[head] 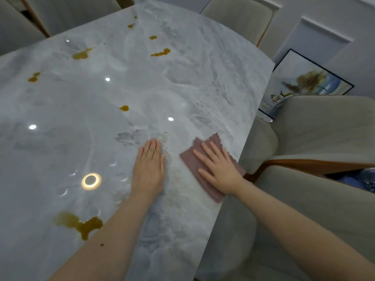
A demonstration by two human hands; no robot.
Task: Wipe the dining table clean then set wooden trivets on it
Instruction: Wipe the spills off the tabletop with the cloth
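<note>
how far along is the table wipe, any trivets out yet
Early. Done: nothing clearly; brown spills still dot the table. In hand: the right hand presses a pink cloth flat near the right edge, the left hand braces beside it. Left: every spill, then trivets; none in view.

The light was soft, even and indoor, coming from above: the glossy surface (182, 82) mirrored a ring lamp and several small ceiling spots as bright glare points. Shadows were faint, only a thin dim edge beneath the hands. The wide lens bowed the surface's edges and the chairs (324, 126) strongly outward. The picture was slightly soft overall, blurrier toward the corners.
</note>
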